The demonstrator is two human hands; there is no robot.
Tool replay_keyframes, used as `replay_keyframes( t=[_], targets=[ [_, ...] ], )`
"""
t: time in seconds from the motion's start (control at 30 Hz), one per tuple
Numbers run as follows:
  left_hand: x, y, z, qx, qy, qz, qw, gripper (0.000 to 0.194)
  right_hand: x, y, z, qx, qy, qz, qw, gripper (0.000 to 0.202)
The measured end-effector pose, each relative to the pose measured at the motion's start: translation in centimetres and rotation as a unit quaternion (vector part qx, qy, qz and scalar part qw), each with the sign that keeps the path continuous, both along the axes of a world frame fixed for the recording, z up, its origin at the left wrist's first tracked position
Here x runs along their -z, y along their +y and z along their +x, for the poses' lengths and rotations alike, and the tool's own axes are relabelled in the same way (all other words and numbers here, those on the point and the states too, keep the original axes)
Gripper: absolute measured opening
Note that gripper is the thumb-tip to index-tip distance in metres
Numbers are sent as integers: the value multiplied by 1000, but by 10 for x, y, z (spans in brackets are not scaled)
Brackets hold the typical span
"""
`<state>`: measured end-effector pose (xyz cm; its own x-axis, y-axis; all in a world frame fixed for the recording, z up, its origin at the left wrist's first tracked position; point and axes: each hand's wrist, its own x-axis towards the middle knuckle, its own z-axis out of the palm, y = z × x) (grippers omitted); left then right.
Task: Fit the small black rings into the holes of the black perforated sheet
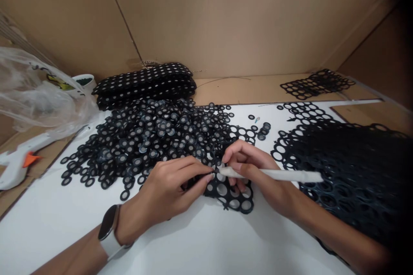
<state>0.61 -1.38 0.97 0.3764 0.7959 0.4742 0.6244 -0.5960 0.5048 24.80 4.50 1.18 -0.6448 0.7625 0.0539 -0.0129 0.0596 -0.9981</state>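
My left hand [172, 184], with a watch on its wrist, is closed in a pinch at the upper left edge of a black perforated sheet [228, 196]. Its fingertips hide part of that edge. My right hand [250, 165] is closed around a white stick [274, 174], whose blunt left end points at the left fingertips. Some of the right fingers curl down over the sheet. Whether a small ring is caught between the fingertips is too small to tell. Just beyond both hands lies a big heap of small black rings [155, 133] with pale centres.
Behind the heap sits a folded black dotted bundle [145, 84]. More black perforated sheets [351, 154] are piled at the right, another [316, 84] farther back. At left are a white glue gun [19, 161], a plastic bag [41, 90] and a white cup [85, 84].
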Motion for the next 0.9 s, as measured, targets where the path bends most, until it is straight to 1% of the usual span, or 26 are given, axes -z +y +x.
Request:
replay_keyframes(
  t=[0.2,0.33,0.5,0.9],
  targets=[
    [-1,0,1,-2,4,4,1000,18,0,-1,-2,5,-6,-2,1000,13],
    [-2,0,1,2,2,3,1000,17,-2,0,-1,-5,-10,-7,1000,17],
    [-2,0,1,4,9,-3,1000,14,-1,-2,1,-17,-30,25,999,23],
    [-1,0,1,4,15,1,1000,16,2,-2,1,-16,-71,29,997,26]
  ],
)
